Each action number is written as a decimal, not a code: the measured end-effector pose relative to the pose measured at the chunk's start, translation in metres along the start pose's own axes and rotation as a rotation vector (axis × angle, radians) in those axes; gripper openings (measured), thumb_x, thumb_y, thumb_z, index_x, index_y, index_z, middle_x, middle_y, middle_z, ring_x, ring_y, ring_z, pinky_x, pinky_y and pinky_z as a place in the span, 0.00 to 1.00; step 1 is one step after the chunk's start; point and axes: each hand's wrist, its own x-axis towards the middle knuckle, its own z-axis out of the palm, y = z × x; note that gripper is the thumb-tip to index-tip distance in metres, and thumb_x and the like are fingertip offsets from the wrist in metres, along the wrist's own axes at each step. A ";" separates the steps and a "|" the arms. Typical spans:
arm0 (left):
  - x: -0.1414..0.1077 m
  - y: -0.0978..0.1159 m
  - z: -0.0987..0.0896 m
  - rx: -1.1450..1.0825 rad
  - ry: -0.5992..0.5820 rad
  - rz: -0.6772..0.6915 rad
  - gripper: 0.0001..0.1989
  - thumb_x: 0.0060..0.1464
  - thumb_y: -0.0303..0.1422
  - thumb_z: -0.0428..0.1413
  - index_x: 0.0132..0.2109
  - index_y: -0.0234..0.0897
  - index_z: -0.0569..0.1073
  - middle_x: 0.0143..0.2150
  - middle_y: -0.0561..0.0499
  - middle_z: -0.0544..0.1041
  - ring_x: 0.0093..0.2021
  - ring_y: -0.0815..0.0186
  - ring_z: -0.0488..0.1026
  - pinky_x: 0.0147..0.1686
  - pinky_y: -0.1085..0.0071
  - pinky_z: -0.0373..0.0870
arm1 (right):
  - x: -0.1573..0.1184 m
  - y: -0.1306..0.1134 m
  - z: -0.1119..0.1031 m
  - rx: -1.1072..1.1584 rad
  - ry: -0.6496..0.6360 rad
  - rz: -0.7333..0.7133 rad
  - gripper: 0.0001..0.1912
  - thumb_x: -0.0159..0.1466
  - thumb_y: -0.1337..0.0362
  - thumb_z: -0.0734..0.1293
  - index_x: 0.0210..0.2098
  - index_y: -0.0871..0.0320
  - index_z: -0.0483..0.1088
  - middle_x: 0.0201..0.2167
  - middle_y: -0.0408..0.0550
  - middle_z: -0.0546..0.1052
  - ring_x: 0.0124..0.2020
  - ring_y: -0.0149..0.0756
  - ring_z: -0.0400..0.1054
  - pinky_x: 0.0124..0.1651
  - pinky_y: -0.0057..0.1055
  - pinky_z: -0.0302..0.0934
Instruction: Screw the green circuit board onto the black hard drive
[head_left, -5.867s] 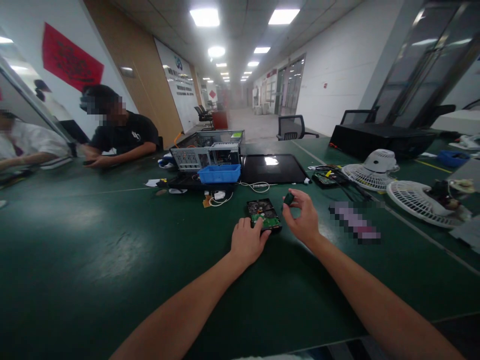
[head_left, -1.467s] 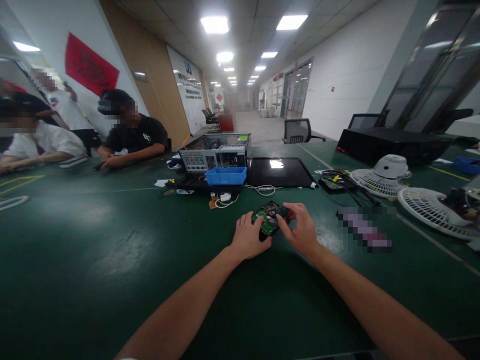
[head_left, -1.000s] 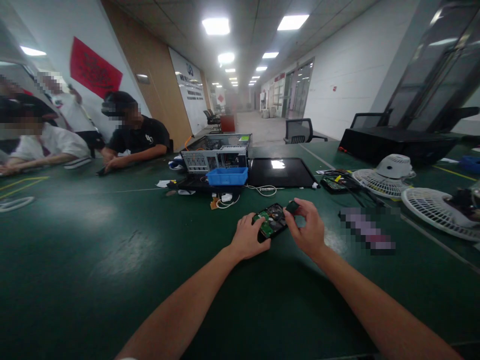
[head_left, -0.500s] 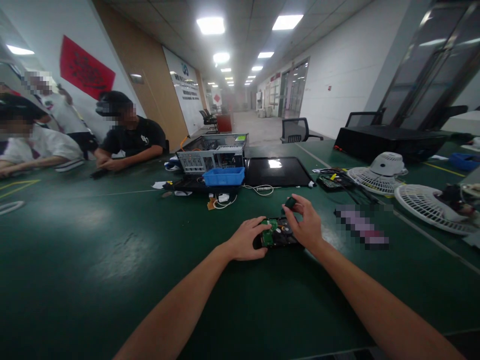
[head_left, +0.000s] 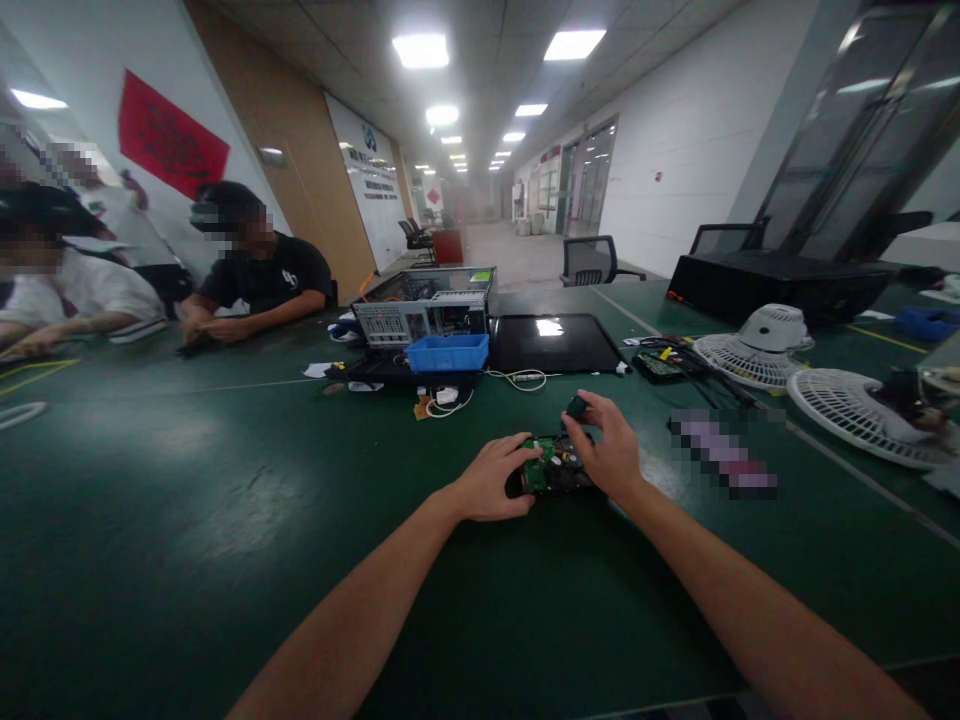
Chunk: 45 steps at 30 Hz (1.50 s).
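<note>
A flat black device with a green circuit board (head_left: 536, 472), which looks like a hard drive, lies on the table in front of me. My left hand (head_left: 491, 478) grips its left end, thumb at the near edge and fingers over the board. Over its right end is my right hand (head_left: 613, 450), with a small dark stubby piece (head_left: 576, 407) pinched between thumb and fingers. The lower part of that piece is hidden, so I cannot tell what it is. The right hand also covers the device's right end.
Beyond my hands stand an open computer case (head_left: 424, 310), a blue tray (head_left: 448, 353) and a black flat panel (head_left: 555, 343). White fan parts (head_left: 750, 350) and cables lie to the right. Co-workers sit at the left, one in a black shirt (head_left: 274, 275).
My right hand has shifted very slightly left with the dark piece, which has tilted a little. My left hand keeps its hold on the device.
</note>
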 end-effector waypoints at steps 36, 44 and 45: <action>0.005 -0.016 0.015 -0.002 0.065 0.041 0.24 0.71 0.41 0.45 0.70 0.45 0.64 0.75 0.47 0.56 0.73 0.54 0.55 0.71 0.51 0.51 | 0.008 -0.005 -0.005 -0.013 -0.046 -0.071 0.21 0.68 0.63 0.67 0.59 0.54 0.62 0.49 0.53 0.74 0.40 0.40 0.74 0.46 0.42 0.72; 0.003 -0.012 0.011 0.002 0.063 0.028 0.24 0.70 0.40 0.46 0.70 0.45 0.64 0.75 0.47 0.56 0.73 0.53 0.56 0.71 0.50 0.53 | 0.006 -0.007 -0.004 -0.072 -0.008 -0.045 0.22 0.66 0.57 0.71 0.57 0.54 0.65 0.46 0.52 0.75 0.36 0.39 0.74 0.43 0.42 0.73; 0.003 -0.012 0.011 0.004 0.062 0.028 0.24 0.70 0.40 0.46 0.70 0.45 0.64 0.75 0.47 0.56 0.73 0.53 0.56 0.71 0.50 0.53 | 0.006 -0.008 -0.004 -0.071 -0.011 -0.054 0.22 0.66 0.57 0.70 0.57 0.54 0.65 0.47 0.53 0.75 0.37 0.40 0.74 0.43 0.42 0.73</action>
